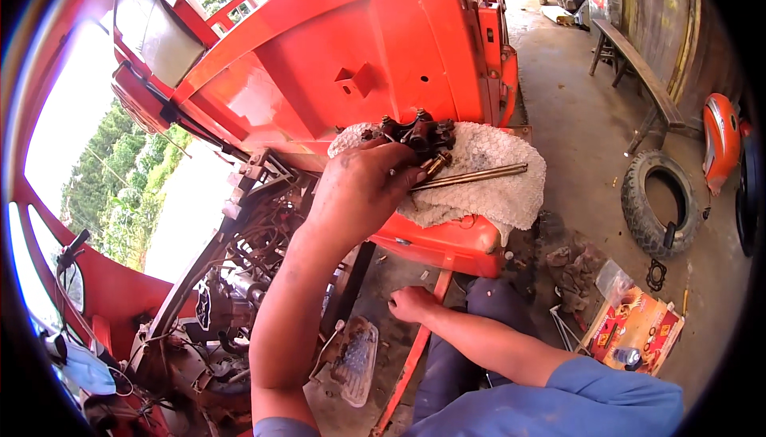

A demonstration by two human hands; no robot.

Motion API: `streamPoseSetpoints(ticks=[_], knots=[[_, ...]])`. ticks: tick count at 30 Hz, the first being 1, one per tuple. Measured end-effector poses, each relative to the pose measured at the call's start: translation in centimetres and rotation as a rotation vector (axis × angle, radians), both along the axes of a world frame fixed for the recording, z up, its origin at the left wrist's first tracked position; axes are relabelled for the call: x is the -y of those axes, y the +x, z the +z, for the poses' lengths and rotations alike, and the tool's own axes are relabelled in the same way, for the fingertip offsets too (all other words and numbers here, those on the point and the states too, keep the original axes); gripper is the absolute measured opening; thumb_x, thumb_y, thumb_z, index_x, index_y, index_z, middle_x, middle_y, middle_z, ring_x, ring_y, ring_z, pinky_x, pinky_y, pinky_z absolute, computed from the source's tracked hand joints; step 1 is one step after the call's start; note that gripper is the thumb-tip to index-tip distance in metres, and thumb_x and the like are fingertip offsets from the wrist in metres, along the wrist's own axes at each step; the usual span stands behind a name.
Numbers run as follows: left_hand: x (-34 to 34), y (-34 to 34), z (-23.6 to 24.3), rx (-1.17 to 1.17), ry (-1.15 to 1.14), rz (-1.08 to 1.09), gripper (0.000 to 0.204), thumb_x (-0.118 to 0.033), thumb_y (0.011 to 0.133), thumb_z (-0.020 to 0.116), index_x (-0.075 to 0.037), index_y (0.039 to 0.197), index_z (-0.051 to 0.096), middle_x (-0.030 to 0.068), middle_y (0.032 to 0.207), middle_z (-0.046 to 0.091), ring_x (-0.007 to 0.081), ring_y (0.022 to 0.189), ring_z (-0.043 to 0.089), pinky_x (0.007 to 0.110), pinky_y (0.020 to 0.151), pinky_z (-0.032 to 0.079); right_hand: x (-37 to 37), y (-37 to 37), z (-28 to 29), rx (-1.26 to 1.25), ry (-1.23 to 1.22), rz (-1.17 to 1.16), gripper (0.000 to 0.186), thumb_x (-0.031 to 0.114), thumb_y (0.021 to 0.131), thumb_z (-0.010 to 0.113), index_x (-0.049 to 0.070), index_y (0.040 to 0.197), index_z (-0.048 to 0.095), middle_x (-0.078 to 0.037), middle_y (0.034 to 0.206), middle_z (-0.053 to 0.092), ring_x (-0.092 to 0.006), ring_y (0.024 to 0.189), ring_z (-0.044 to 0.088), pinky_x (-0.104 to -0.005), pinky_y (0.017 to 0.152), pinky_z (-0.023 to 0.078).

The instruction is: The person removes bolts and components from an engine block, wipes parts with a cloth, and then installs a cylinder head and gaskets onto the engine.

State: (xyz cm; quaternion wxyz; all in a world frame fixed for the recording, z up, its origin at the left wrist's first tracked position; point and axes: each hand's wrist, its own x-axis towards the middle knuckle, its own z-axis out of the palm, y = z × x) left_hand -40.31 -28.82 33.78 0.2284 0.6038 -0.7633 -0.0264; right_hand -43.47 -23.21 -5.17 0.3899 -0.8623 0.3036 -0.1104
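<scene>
My left hand (359, 190) reaches over the pale textured cloth (511, 150), its fingers closed on a small metal part (436, 167) beside the thumb. Just beyond the fingers sits a dark, oily engine part (419, 135) with bolts standing up from it. Two thin metal rods (479, 176) lie side by side on the cloth, to the right of the thumb. The cloth covers the top of a red box-like ledge (463, 246). Lower down, my right hand (411, 304) is curled into a loose fist near my knee and the red bar (423, 333); nothing shows in it.
Behind the cloth rises a red vehicle panel (319, 54). An exposed engine with wiring (239, 293) fills the left. On the right floor are a tyre (638, 198), a printed cardboard sheet (658, 329) and a black gasket (656, 275). A grimy tray (357, 365) lies below.
</scene>
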Motion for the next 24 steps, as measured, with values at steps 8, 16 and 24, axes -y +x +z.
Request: streamPoseSetpoints(ticks=[8,16,24], knots=[[-0.4,1.4,0.1,0.028,0.089,0.107,0.025,-0.014,0.086,0.076,-0.006,0.11,0.075,0.0101,0.091,0.072,0.0206,0.081,0.067,0.036,0.077,0.053,0.2,0.0,-0.4,0.051,-0.006,0.011,0.032,0.034,0.089,0.061,0.004,0.093,0.072,-0.023,0.095,0.072,-0.0435,0.091,0.069,-0.0536,0.083,0.055],[-1.0,3.7,-0.4,-0.035,0.093,-0.133,0.027,-0.006,0.09,0.071,-0.008,0.117,0.072,0.0109,0.111,0.068,0.0259,0.101,0.068,0.039,0.087,0.053,0.2,0.2,-0.7,0.052,-0.055,0.015,0.032,0.034,0.09,0.06,0.005,0.091,0.073,-0.021,0.091,0.073,-0.0422,0.089,0.07,-0.0533,0.081,0.056],[-1.2,4.6,-1.9,0.048,-0.133,-0.171,0.021,-0.006,0.093,0.07,-0.003,0.114,0.067,0.0113,0.109,0.067,0.0266,0.101,0.067,0.039,0.088,0.053,0.2,0.4,-0.5,0.035,-0.007,-0.001,0.033,0.034,0.09,0.061,0.003,0.093,0.072,-0.023,0.094,0.072,-0.0438,0.091,0.069,-0.0531,0.083,0.055]])
